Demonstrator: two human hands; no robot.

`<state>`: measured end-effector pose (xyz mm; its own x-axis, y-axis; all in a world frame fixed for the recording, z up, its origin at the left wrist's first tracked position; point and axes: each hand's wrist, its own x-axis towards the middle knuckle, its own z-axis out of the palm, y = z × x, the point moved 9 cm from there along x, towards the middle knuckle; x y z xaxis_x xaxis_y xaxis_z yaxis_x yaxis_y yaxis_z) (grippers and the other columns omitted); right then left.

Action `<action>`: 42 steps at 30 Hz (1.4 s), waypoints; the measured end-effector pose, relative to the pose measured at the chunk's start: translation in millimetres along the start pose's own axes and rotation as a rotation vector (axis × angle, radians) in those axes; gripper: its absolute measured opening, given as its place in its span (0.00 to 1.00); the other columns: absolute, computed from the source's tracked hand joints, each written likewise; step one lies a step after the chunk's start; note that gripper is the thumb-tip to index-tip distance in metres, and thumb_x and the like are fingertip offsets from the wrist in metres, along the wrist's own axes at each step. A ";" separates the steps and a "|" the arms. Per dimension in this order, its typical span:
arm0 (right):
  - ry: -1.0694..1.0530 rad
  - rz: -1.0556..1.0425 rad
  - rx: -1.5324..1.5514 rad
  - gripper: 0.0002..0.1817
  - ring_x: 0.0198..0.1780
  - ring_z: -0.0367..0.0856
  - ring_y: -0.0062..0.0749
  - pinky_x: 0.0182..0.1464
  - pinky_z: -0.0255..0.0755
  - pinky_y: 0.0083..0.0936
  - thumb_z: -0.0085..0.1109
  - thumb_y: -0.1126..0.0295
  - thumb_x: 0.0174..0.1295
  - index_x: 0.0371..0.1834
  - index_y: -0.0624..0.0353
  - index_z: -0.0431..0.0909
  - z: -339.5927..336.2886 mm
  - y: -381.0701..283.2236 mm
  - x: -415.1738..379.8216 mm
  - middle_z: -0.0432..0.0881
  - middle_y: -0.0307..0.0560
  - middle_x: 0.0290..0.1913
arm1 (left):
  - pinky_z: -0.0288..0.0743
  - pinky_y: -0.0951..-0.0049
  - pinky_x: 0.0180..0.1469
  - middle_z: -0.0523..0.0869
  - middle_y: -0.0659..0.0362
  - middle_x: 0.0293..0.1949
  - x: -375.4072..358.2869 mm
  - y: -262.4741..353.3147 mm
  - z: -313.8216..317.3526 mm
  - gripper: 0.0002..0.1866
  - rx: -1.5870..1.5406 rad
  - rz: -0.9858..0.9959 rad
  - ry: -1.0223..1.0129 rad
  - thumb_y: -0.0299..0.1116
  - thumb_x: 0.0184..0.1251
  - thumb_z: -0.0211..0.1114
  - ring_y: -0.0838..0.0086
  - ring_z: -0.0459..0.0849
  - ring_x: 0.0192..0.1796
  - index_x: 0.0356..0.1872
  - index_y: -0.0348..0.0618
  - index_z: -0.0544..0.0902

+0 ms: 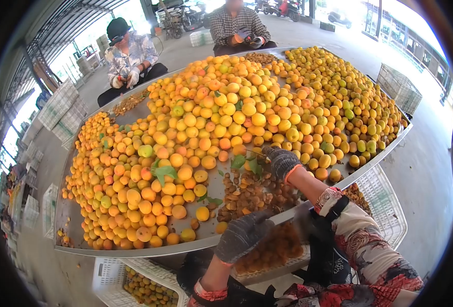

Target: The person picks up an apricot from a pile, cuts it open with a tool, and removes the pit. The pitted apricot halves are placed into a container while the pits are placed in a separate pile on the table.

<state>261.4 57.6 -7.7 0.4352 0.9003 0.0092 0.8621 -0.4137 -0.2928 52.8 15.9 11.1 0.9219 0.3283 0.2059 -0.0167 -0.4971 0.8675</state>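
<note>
My right hand (282, 161), in a dark grey knit glove with an orange cuff, reaches over the metal table beside green leaves (247, 162) and the heap of apricots (206, 117). Its fingers are curled, and a thin dark sliver sticks out from them toward the fruit; I cannot make out what it is. My left hand (243, 236), gloved alike, hangs over the table's near rim, its fingertips smeared by motion. Between the hands lies a pile of brown apricot pits (254, 192). Below the rim, a crate holds orange-brown fruit pieces (271, 248).
The table (149, 252) has a raised metal rim. White plastic crates stand below: one with fruit at left (108, 273), another at right (385, 210). Across the table sit two people (129, 53), (239, 25) with gloved hands. More crates (65, 112) are stacked at left.
</note>
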 end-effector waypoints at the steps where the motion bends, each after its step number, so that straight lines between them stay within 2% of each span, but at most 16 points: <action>1: -0.024 0.013 -0.061 0.27 0.52 0.74 0.48 0.51 0.69 0.36 0.57 0.72 0.48 0.56 0.58 0.68 4.4 1.6 5.5 0.75 0.56 0.52 | 0.74 0.74 0.42 0.82 0.54 0.41 0.1 -7.7 0.9 0.15 0.002 -0.003 0.002 0.30 0.61 0.61 0.72 0.81 0.42 0.48 0.36 0.77; 4: -0.015 -0.017 -0.086 0.24 0.49 0.75 0.49 0.49 0.70 0.37 0.56 0.70 0.50 0.54 0.58 0.70 -4.7 -1.5 1.4 0.76 0.57 0.49 | 0.76 0.70 0.39 0.82 0.51 0.38 -1.3 -4.8 -17.4 0.16 -0.112 0.090 0.191 0.36 0.61 0.60 0.62 0.83 0.35 0.48 0.40 0.77; 6: -0.083 0.146 0.190 0.27 0.50 0.76 0.43 0.48 0.70 0.35 0.60 0.66 0.50 0.56 0.57 0.68 -16.8 1.7 -7.3 0.76 0.54 0.47 | 0.73 0.77 0.43 0.81 0.59 0.41 -7.8 -35.5 -17.3 0.16 -0.658 -0.467 0.253 0.36 0.67 0.54 0.76 0.79 0.41 0.49 0.37 0.76; 8: -0.092 0.161 0.416 0.25 0.48 0.77 0.41 0.47 0.71 0.33 0.61 0.65 0.50 0.53 0.57 0.70 -13.3 2.3 -13.5 0.78 0.53 0.44 | 0.74 0.77 0.43 0.81 0.58 0.40 -7.8 -35.8 -24.1 0.16 -0.721 -0.517 0.312 0.37 0.68 0.52 0.76 0.79 0.41 0.50 0.37 0.76; 10: -0.190 0.147 1.107 0.25 0.47 0.77 0.40 0.48 0.71 0.34 0.62 0.66 0.50 0.53 0.57 0.71 -18.5 -24.9 -42.3 0.78 0.52 0.44 | 0.74 0.76 0.43 0.81 0.57 0.40 -7.9 -41.0 -24.3 0.17 -0.785 -0.573 0.369 0.38 0.69 0.51 0.76 0.78 0.40 0.50 0.38 0.76; 14: -0.265 0.076 1.144 0.23 0.45 0.76 0.25 0.45 0.72 0.24 0.65 0.73 0.51 0.52 0.58 0.72 -9.1 -61.1 -68.1 0.79 0.42 0.43 | 0.75 0.77 0.35 0.81 0.57 0.37 -2.4 -43.7 -34.8 0.19 -0.541 -0.260 0.534 0.42 0.69 0.51 0.76 0.79 0.30 0.48 0.35 0.73; 16: 0.015 -0.468 0.787 0.25 0.47 0.75 0.24 0.48 0.71 0.24 0.66 0.72 0.51 0.54 0.60 0.69 -48.2 -107.2 -85.1 0.78 0.43 0.45 | 0.75 0.78 0.37 0.81 0.57 0.35 -4.2 -30.8 -43.6 0.19 -0.360 -0.113 0.536 0.42 0.69 0.51 0.76 0.79 0.31 0.47 0.35 0.73; 18: -0.045 -0.414 0.736 0.29 0.48 0.74 0.25 0.49 0.71 0.24 0.66 0.74 0.51 0.56 0.62 0.66 -22.2 -102.5 -79.5 0.77 0.45 0.47 | 0.75 0.73 0.41 0.80 0.56 0.40 -7.8 -58.6 -19.6 0.21 -1.180 -0.487 0.449 0.45 0.63 0.58 0.71 0.80 0.36 0.52 0.41 0.73; 21: -0.204 -0.123 1.859 0.20 0.47 0.74 0.25 0.49 0.70 0.23 0.55 0.74 0.60 0.56 0.64 0.66 -11.5 -98.4 -74.4 0.76 0.45 0.48 | 0.75 0.73 0.39 0.80 0.57 0.38 -5.7 -46.2 -39.6 0.22 -1.097 -0.218 0.522 0.45 0.63 0.59 0.72 0.80 0.37 0.52 0.42 0.72; 22: -0.211 -0.133 1.864 0.20 0.47 0.74 0.25 0.49 0.70 0.23 0.55 0.74 0.60 0.56 0.64 0.66 -19.6 -103.0 -84.4 0.76 0.45 0.48 | 0.75 0.73 0.39 0.80 0.57 0.38 -5.5 -37.3 -42.4 0.22 -1.088 -0.215 0.529 0.45 0.63 0.59 0.72 0.80 0.37 0.52 0.42 0.72; 25: 0.256 -0.302 0.885 0.16 0.44 0.74 0.23 0.44 0.71 0.19 0.49 0.74 0.64 0.55 0.63 0.66 -61.8 -92.2 -112.1 0.76 0.41 0.43 | 0.75 0.73 0.36 0.79 0.59 0.35 -11.4 -24.3 -48.7 0.23 -1.199 -0.289 0.656 0.48 0.63 0.58 0.73 0.79 0.34 0.52 0.43 0.71; 28: -0.006 0.001 1.084 0.18 0.42 0.76 0.24 0.42 0.72 0.20 0.51 0.74 0.63 0.56 0.64 0.66 -37.2 -86.6 -124.9 0.77 0.41 0.43 | 0.77 0.74 0.42 0.79 0.58 0.37 -14.9 -29.3 -51.0 0.22 -1.097 -0.276 0.669 0.48 0.67 0.52 0.75 0.80 0.35 0.50 0.38 0.70; 29: 0.167 -0.211 0.956 0.18 0.40 0.77 0.24 0.40 0.73 0.22 0.53 0.75 0.61 0.55 0.65 0.66 -51.9 -98.7 -135.2 0.78 0.42 0.42 | 0.76 0.76 0.40 0.78 0.59 0.35 -15.8 -34.7 -46.8 0.23 -1.191 -0.308 0.679 0.50 0.66 0.52 0.76 0.79 0.33 0.47 0.38 0.71; 36: 0.252 -0.383 0.724 0.17 0.42 0.80 0.37 0.41 0.74 0.28 0.55 0.78 0.57 0.51 0.67 0.69 -55.2 -133.3 -151.4 0.80 0.52 0.39 | 0.66 0.82 0.28 0.74 0.64 0.22 -14.0 -48.3 -34.7 0.25 -1.218 -0.343 0.612 0.58 0.65 0.48 0.81 0.70 0.25 0.32 0.42 0.73; 38: 0.295 -0.364 0.777 0.16 0.41 0.78 0.48 0.41 0.73 0.33 0.55 0.73 0.58 0.50 0.65 0.71 -57.2 -134.0 -151.1 0.78 0.57 0.39 | 0.67 0.82 0.25 0.75 0.64 0.24 -15.3 -53.7 -34.1 0.24 -1.249 -0.343 0.579 0.58 0.63 0.51 0.80 0.71 0.23 0.38 0.45 0.73; 42: 0.316 -0.395 0.618 0.16 0.42 0.78 0.49 0.42 0.73 0.35 0.54 0.73 0.58 0.50 0.64 0.71 -52.1 -138.5 -149.6 0.78 0.57 0.41 | 0.69 0.81 0.23 0.78 0.65 0.29 -15.6 -37.6 -35.5 0.24 -1.279 -0.411 0.670 0.55 0.63 0.54 0.80 0.74 0.25 0.46 0.45 0.73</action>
<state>90.4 -26.9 81.2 0.2600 0.8455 0.4664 0.7078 0.1617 -0.6877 25.4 58.0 -8.6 0.6087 0.7397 -0.2869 -0.4519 0.6204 0.6410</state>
